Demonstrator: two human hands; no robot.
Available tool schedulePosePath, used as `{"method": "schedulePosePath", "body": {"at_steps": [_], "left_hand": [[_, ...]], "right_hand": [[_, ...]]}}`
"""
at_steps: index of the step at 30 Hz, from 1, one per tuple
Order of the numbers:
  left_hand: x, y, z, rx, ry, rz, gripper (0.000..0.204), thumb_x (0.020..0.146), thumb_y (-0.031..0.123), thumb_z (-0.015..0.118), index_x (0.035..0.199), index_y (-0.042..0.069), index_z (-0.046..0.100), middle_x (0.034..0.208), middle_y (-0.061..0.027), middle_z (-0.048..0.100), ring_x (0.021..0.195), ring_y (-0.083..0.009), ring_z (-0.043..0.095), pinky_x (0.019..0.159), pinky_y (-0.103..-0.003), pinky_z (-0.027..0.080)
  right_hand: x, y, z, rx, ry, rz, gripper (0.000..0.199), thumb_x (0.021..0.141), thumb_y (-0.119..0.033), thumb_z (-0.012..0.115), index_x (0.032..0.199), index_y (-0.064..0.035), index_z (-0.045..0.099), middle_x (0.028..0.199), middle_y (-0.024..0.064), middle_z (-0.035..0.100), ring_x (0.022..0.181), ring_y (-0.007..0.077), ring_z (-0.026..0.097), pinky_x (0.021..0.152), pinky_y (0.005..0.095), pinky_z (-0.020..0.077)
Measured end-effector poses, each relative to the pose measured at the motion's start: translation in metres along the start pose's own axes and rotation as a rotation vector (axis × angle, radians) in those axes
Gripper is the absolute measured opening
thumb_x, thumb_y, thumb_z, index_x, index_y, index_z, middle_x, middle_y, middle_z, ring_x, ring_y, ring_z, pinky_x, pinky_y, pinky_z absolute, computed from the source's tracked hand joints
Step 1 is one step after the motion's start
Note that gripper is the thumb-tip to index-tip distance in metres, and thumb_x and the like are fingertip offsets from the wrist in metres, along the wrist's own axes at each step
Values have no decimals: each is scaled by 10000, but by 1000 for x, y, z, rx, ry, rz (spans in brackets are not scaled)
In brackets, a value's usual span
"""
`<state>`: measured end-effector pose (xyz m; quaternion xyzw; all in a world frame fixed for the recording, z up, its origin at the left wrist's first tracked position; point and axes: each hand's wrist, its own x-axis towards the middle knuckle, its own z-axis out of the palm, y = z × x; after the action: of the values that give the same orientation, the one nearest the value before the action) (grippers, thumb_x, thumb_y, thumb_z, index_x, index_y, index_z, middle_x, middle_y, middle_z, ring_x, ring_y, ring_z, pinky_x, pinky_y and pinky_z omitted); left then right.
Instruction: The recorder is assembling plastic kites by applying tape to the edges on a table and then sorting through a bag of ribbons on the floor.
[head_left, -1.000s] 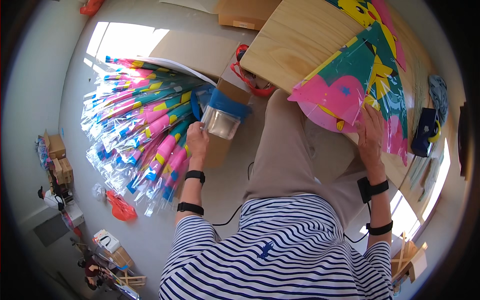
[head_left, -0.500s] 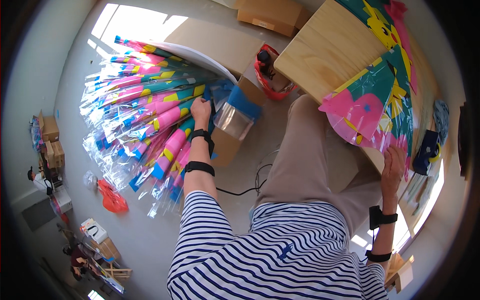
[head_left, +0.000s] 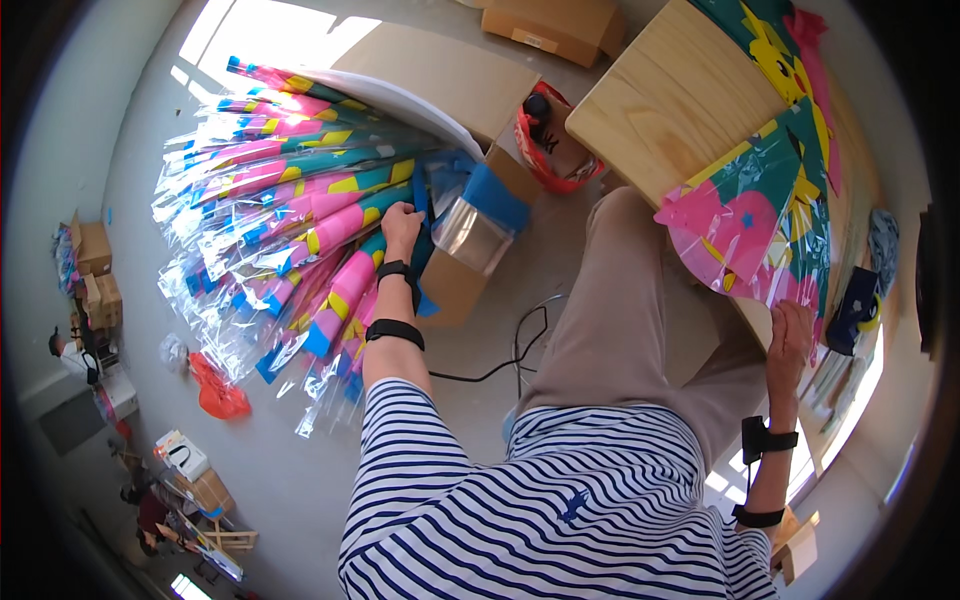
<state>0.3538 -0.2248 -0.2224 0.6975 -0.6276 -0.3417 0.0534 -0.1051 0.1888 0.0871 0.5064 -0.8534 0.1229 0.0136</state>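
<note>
The left hand (head_left: 402,228) is curled at the tapered ends of the wrapped bundle (head_left: 300,210), beside a blue strip (head_left: 420,195); the fingers are bent inward, but what they close on, if anything, is hidden. The right hand (head_left: 792,335) is at the near edge of the printed sheet (head_left: 735,215), fingers close together – whether they pinch the film or only rest against it I cannot tell.

That sheet, pink, green and yellow under clear film, lies on the right, partly on the wooden table (head_left: 665,100) and jutting past its edge towards the person's legs. The overhang probably makes its rim easy to reach from a seat. A 2nd printed piece (head_left: 775,60) lies farther off along the same table.

On the left, the bundle fans out from an open cardboard box (head_left: 450,290). The box's walls seem to gather the narrow ends on the right, while the loose film ends spread left. Blue material (head_left: 497,198) and a shiny clear patch (head_left: 472,238) cover part of the box's rim, perhaps as reinforcement.

Farther out, a red bag (head_left: 580,180) sits between box and table – tucked out of the way, by the look of it – with a 2nd red bag (head_left: 218,388) on the floor at left.
</note>
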Motion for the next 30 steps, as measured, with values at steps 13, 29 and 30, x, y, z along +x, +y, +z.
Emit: {"method": "schedulePosePath", "body": {"at_steps": [13,29,30], "left_hand": [[4,131,28,-386,-144,33,416,787,263,783,1046,-53,706,881,-131,717,759,-226,670,692,-343,508],[-77,159,-58,-1320,-129,192,346,816,-99,699,1132,13,610,938,-39,650,798,-120,647,718,-250,552],[-97,173,-66,-1309,-195,291,344,819,-105,696,1131,10,611,933,-37,652,803,-110,645,728,-238,550]], "right_hand": [[2,-15,1,7,-12,22,71,937,-34,606,949,35,616,951,152,628,895,316,583,818,395,463],[32,-62,-9,382,0,108,65,905,-22,634,938,34,639,893,112,650,820,252,615,764,345,482],[42,-79,-9,483,-7,129,73,897,-27,644,940,33,646,891,105,656,812,235,624,758,335,487]]}}
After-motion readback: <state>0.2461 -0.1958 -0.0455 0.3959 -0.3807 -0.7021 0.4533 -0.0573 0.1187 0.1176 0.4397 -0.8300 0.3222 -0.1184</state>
